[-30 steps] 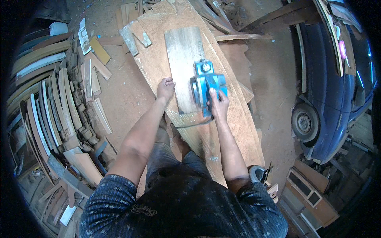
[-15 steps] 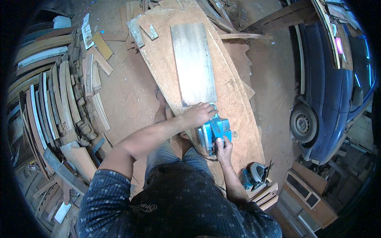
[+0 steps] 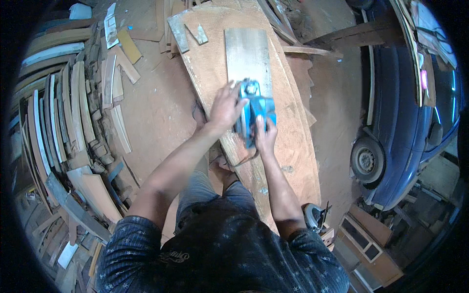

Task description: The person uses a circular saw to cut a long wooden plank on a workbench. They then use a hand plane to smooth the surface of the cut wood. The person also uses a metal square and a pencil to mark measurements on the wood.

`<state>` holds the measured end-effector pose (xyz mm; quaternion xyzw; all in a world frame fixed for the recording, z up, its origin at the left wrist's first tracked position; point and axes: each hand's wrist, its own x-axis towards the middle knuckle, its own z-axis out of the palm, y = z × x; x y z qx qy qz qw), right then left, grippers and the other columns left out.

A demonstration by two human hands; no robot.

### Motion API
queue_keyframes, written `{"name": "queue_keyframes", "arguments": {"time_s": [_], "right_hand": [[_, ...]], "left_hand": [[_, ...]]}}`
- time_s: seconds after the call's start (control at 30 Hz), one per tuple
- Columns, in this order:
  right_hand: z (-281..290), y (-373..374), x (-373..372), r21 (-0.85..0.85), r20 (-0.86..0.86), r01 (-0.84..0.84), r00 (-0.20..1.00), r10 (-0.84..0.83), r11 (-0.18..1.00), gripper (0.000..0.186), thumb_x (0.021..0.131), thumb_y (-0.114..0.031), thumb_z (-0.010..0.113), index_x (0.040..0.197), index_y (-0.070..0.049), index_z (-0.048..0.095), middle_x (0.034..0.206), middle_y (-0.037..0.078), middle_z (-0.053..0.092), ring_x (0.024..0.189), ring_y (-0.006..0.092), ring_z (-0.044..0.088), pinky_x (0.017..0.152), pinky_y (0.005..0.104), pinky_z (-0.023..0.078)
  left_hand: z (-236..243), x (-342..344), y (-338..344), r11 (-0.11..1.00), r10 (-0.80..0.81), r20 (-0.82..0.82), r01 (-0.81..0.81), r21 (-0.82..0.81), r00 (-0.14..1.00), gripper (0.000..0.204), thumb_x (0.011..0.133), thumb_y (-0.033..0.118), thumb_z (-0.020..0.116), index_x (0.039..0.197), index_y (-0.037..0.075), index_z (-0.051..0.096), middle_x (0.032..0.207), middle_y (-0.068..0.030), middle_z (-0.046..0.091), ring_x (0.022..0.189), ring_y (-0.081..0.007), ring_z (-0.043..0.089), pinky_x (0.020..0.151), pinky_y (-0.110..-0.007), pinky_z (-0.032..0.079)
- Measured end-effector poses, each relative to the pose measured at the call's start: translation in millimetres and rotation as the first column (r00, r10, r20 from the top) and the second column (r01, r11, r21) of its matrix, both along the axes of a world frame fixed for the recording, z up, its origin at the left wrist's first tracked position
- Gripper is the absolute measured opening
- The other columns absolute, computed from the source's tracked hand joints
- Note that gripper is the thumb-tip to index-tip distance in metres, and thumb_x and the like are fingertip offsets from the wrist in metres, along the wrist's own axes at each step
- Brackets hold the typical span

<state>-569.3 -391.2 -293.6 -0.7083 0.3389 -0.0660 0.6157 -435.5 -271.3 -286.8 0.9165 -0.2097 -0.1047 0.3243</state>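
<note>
A blue electric hand planer [image 3: 264,111] rests over the near part of a flat grey-brown wooden board [image 3: 247,53]. My right hand [image 3: 266,137] is closed around its rear handle. To the left of the planer's front end is my left hand [image 3: 225,106], fingers apart and slightly blurred. Its thumb reaches the planer's side, but whether it touches is unclear. The front knob shows uncovered. Under the board lies a large wooden slab [image 3: 293,161] strewn with sawdust. The planer hides the board's near end.
Two small wood offcuts [image 3: 196,33] lie at the slab's far left. Stacked planks [image 3: 73,112] fill the left side. A circular saw [image 3: 314,215] stands by the slab's near right end. A blue vehicle [image 3: 400,112] is parked at right, beyond a wooden beam [image 3: 347,39].
The planer has moved forward from the board's near end onto the board, with my right hand on it. My left hand has come off the front knob to the planer's left side.
</note>
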Motion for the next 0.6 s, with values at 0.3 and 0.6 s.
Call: {"name": "queue_keyframes", "arguments": {"time_s": [0.3,0.6], "right_hand": [[-7,-33,202,0.073,0.011,0.002,1.0,-0.003,0.997,0.048,0.098,-0.05,0.065,0.087,-0.003,0.068,0.07,0.003,0.063,0.054,0.0109,0.057,0.049,0.0267,0.045],[8,19,-7,0.211,-0.097,0.035,0.995,-0.015,0.977,0.041,0.102,-0.041,0.062,0.085,-0.004,0.065,0.07,0.003,0.062,0.058,0.0112,0.057,0.054,0.0267,0.045]], "left_hand": [[-68,-48,212,0.953,0.235,-0.079,-0.213,0.217,0.969,0.059,0.095,0.036,0.068,0.14,0.0,0.054,0.153,-0.0302,0.037,0.14,-0.0435,0.041,0.116,-0.047,0.036],[-97,-160,316,0.847,0.408,-0.36,-0.202,0.492,0.839,0.065,0.091,0.041,0.071,0.138,0.0,0.055,0.152,-0.0334,0.034,0.138,-0.048,0.041,0.114,-0.047,0.039]]}}
